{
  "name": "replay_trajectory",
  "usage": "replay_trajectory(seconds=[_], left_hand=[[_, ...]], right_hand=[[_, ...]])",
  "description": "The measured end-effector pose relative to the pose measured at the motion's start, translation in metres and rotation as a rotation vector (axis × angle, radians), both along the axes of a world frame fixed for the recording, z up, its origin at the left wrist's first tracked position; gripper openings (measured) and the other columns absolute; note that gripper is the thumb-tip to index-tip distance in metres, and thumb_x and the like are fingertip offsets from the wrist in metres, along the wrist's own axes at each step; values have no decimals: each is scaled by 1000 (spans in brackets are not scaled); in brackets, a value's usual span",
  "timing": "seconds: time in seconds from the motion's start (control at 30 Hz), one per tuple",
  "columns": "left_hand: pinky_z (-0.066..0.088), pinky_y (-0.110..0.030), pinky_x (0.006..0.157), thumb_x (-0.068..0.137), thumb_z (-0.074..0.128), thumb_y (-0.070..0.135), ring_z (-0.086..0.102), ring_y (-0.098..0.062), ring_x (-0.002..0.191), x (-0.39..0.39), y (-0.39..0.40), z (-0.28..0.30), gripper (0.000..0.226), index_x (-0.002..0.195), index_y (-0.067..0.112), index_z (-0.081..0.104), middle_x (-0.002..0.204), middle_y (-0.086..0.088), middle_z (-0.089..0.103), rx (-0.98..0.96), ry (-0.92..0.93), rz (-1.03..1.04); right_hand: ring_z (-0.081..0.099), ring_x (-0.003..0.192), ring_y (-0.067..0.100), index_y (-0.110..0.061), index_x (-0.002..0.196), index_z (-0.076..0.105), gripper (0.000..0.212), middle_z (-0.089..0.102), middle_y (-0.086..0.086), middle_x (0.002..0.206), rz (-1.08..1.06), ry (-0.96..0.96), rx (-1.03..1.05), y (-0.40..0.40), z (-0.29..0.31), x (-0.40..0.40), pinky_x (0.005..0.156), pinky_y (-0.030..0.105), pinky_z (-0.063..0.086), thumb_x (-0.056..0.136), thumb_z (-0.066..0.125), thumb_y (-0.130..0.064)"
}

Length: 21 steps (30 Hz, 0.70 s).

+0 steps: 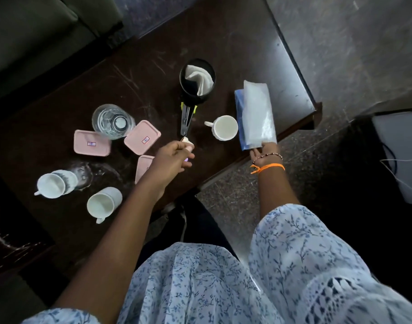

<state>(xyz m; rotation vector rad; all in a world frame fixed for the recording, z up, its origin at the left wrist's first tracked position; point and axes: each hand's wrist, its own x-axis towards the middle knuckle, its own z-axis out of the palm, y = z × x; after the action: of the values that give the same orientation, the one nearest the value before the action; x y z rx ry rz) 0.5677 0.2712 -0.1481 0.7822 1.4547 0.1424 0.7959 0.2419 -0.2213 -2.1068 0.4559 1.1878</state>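
Observation:
My left hand (174, 157) pinches a small pale piece (188, 141) at the tip of a pair of scissors (185, 121) lying on the dark table (134, 73). The scissors have yellow-green handles and point toward me. My right hand (264, 153) grips the near end of a clear plastic packet (258, 113) that lies over a blue packet (240, 106) at the table's right edge. Between the two hands stands a white mug (223, 127). Behind the scissors stands a black pot (197, 80) with a white cloth in it.
A glass of water (112, 121) stands between two pink lidded boxes (92, 143) (142, 136); a third pink box (143, 167) is partly under my left wrist. Two white mugs (54, 184) (103, 203) lie at the near left, beside a wet patch. Grey stone floor lies right.

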Motion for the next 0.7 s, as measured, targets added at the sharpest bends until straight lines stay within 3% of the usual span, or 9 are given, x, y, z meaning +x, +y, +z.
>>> replay_trajectory(seconds=[0.07,0.1,0.13,0.23,0.33,0.4,0.5,0.6,0.7], left_hand=[[47,-21,72,93,50,22,64,-9,84,0,0,-2,14,91,31,60,94,7,66,-13,5,0],[47,-21,71,93,50,22,64,-9,84,-1,0,-3,13,93,29,61,95,6,67,-17,10,1],[47,-21,72,93,50,22,64,-9,85,-3,0,-3,13,96,28,61,96,6,67,-20,16,5],[48,-22,75,94,49,22,63,-9,85,-7,2,-3,13,94,29,61,95,5,66,-17,16,32],[46,-22,77,95,47,23,62,-8,82,-11,7,-3,13,97,25,60,91,6,64,-14,21,66],[46,-22,77,96,47,22,61,-7,79,-14,10,-4,14,99,23,60,89,7,63,-12,37,91],[47,-24,80,96,45,21,61,-8,80,-22,14,-7,15,100,21,60,90,6,62,-10,59,129],[47,-23,79,97,44,23,60,-9,83,-32,15,-9,16,105,20,58,92,6,62,-12,61,144],[47,-23,77,97,45,23,61,-11,84,-44,12,-12,15,103,22,58,92,5,62,-19,63,175]], right_hand=[[58,89,24,-11,93,51,24,54,16,109,-10,39,-28,1,1,-9,78,25,51,97,27,-11],[52,71,18,-12,81,47,21,52,10,91,-59,4,-48,3,0,-15,60,19,49,95,32,-9],[48,67,18,-5,81,50,15,50,7,84,-91,-76,-66,6,-3,-19,54,17,45,91,38,-5],[46,85,18,13,109,54,28,49,8,94,54,-324,50,26,-2,-41,63,15,40,83,45,9],[51,84,24,7,106,59,25,55,12,92,329,-245,261,56,4,-66,64,19,41,86,45,5],[54,73,20,3,113,55,25,57,8,84,449,-191,333,77,4,-75,62,23,43,90,46,-2],[55,70,17,-5,127,42,38,57,6,85,578,-158,298,107,1,-86,66,31,50,91,49,-14],[53,85,24,-5,118,48,32,52,8,94,697,-186,204,125,-2,-92,90,47,49,88,50,-16],[62,93,36,-6,106,53,23,55,11,95,738,-211,125,134,-4,-95,90,50,51,86,47,-15]])
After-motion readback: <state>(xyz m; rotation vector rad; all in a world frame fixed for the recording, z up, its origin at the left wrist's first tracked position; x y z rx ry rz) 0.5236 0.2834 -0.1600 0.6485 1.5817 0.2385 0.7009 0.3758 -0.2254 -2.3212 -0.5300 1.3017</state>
